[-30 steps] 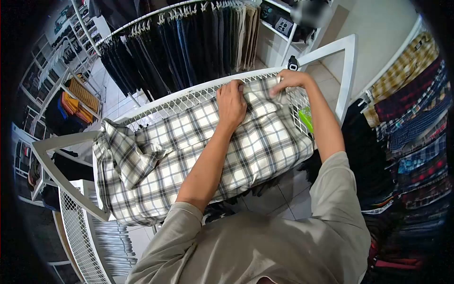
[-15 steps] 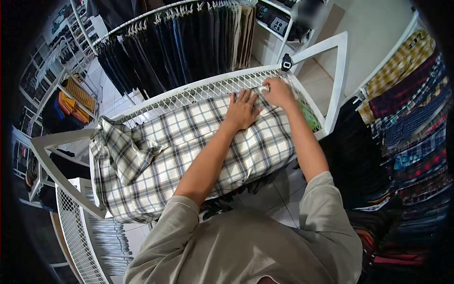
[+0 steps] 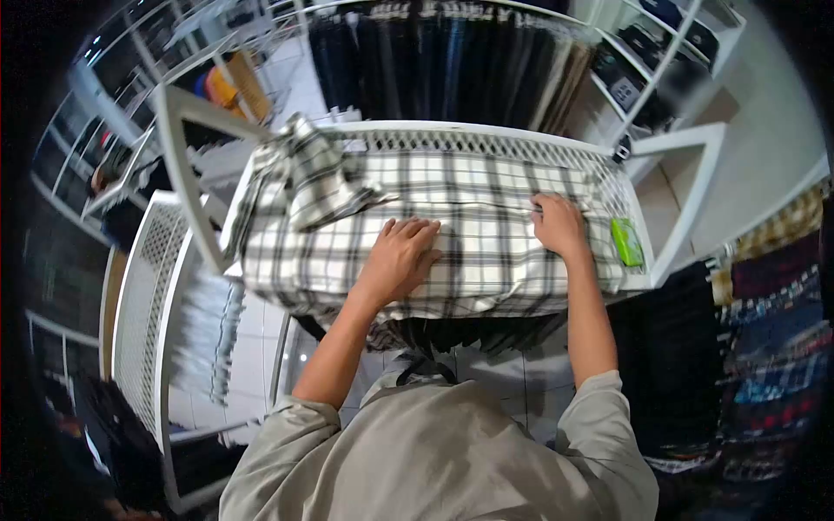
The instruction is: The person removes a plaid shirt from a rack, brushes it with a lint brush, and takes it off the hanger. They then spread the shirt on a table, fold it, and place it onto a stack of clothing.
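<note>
A white, black and grey plaid shirt (image 3: 486,178) lies spread over a white mesh-topped rack (image 3: 486,135). One sleeve is folded up in a loose heap at its left end. My left hand (image 3: 400,260) rests palm down on the middle of the cloth, fingers extended. Farther right, my right hand (image 3: 559,226) is on the shirt near a long crease, its fingers bent together on the fabric; the fingertips are partly hidden. A bright green packet (image 3: 626,242) sits on the mesh just right of the shirt.
Dark trousers (image 3: 434,69) hang in a row behind the rack. Plaid shirts (image 3: 773,321) hang at the right. White frame ends rise on both sides of the mesh top, and another white mesh rack (image 3: 148,304) stands at the left. Shelves (image 3: 638,65) fill the back right.
The view has turned and shifted. Both hands have come back from the shirt's far edge toward its middle, and my left hand is farther from my right. The green packet is more exposed.
</note>
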### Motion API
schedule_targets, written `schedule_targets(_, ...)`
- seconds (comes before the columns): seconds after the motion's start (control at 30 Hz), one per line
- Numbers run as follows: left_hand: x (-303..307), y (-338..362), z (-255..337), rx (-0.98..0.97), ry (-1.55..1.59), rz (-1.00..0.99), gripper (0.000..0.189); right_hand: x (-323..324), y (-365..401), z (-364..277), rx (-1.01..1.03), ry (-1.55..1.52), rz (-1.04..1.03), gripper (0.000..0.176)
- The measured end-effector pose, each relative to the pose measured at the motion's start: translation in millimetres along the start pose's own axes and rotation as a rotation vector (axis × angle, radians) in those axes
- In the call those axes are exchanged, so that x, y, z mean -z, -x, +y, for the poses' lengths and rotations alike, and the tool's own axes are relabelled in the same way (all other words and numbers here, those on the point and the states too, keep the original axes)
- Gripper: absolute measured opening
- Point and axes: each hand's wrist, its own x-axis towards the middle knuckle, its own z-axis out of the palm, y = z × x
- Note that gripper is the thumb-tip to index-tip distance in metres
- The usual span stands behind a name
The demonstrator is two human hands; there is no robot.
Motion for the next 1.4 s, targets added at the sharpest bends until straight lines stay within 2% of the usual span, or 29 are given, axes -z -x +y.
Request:
schedule_targets(0.03,12.9,20.2,0.8,0.043,0.031,0.042,0.045,5.4,-4.1,-18.1,0.043,-0.005,-0.013,0.034)
schedule_targets(0.07,23.6,37.1,0.6,0.139,0.069,0.055,0.043,8.7,-6.9,-36.8,0.063,-0.15,-0.009,0.034)
schedule_targets(0.1,30.7,52.4,-2.5,0.149,0.077,0.135,0.038,5.1,-8.8,-54.5,0.074,-0.298,-0.012,0.034)
schedule_targets(0.17,42.4,74.6,-13.1,0.226,0.05,0.192,0.036,-10.0,-23.4,-94.1,0.165,-0.384,-0.006,0.034)
schedule_targets(0.2,48.7,82.8,-17.1,0.219,0.028,0.271,0.035,-15.6,-30.4,-118.6,0.217,-0.491,-0.013,0.039)
schedule_targets(0.23,59.5,87.4,-21.9,0.312,0.072,0.23,0.034,-18.7,-39.9,-142.8,0.27,-0.594,-0.015,0.044)
schedule_targets(0.3,72.3,95.4,-36.3,0.356,0.041,0.294,0.034,-47.5,-65.7,-183.2,0.294,-0.749,-0.039,0.048)
schedule_targets(0.33,71.3,98.8,-51.7,0.264,-0.062,0.407,0.033,-54.1,-76.4,-206.3,0.281,-0.799,-0.047,0.049)
schedule_targets(0.47,80.3,100.2,-87.1,0.436,0.07,0.47,0.031,-66.3,-122.3,-285.8,0.357,-0.786,0.129,0.047)
schedule_targets(0.57,80.2,96.0,-106.4,0.4,0.059,0.504,0.028,-67.0,-168.4,-332.5,0.312,-0.606,0.174,0.049)
schedule_targets(0.6,71.3,93.3,-111.9,0.351,0.102,0.628,0.027,-72.7,-186.9,-344.7,0.31,-0.545,0.195,0.054)
schedule_targets(0.63,67.8,93.7,-113.3,0.423,0.068,0.62,0.03,-73.0,-198.1,-357.2,0.318,-0.54,0.199,0.054)
schedule_targets(0.7,68.2,94.7,-113.1,0.526,0.075,0.577,0.036,-75.8,-217.5,-378.1,0.192,-0.402,0.113,0.06)
schedule_targets(0.77,75.8,93.6,-114.5,0.591,0.243,0.59,0.04,-84.8,-235.9,-383.1,0.226,-0.353,0.165,0.057)
schedule_targets(0.83,83.7,92.4,-123.7,0.644,0.348,0.576,0.044,-75.4,-234.8,-387.3,0.168,-0.397,0.085,0.047)
schedule_targets(0.87,85.2,90.8,-130.0,0.652,0.419,0.598,0.045,-75.3,-228.5,-388.3,0.233,-0.464,0.322,0.031)
schedule_targets(0.9,86.4,88.2,-135.8,0.658,0.492,0.619,0.047,-63.2,-215.4,-389.8,0.223,-0.454,0.321,0.031)
schedule_targets(0.97,94.3,86.4,-143.5,0.639,0.475,0.55,0.05,-18.7,-175.1,-393.4,0.311,-0.635,0.519,0.021)
schedule_targets(1.03,99.4,81.7,-146.9,0.643,0.441,0.494,0.049,8.5,-141.3,-389.9,0.358,-0.705,0.632,0.015)
schedule_targets(1.1,98.4,78.2,-151.8,0.625,0.425,0.51,0.05,23.7,-108.6,-377.8,0.432,-0.778,0.765,0.013)
schedule_targets(1.17,95.9,77.0,-157.6,0.615,0.39,0.541,0.05,35.3,-64.5,-363.2,0.356,-0.754,0.81,0.014)
schedule_targets(1.2,90.2,76.1,-164.7,0.618,0.467,0.592,0.051,33.8,-47.2,-350.7,0.299,-0.671,0.759,0.015)
schedule_targets(1.27,80.1,80.3,-190.7,0.635,0.762,0.562,0.05,25.7,-18.2,-323.6,0.174,-0.568,0.598,0.018)
schedule_targets(1.3,79.7,79.4,-194.1,0.63,0.908,0.587,0.049,20.4,-5.0,-308.5,0.072,-0.569,0.375,0.017)
schedule_targets(1.33,91.4,74.9,-181.0,0.712,0.968,0.648,0.047,18.7,8.6,-295.3,0.05,-0.505,0.171,0.02)
schedule_targets(1.37,92.1,75.9,-185.6,0.71,1.077,0.637,0.048,18.2,16.8,-284.7,0.028,-0.435,-0.036,0.025)
schedule_targets(1.4,96.8,77.0,-186.5,0.718,1.081,0.629,0.05,19.8,14.9,-277.7,0.032,-0.433,-0.034,0.025)
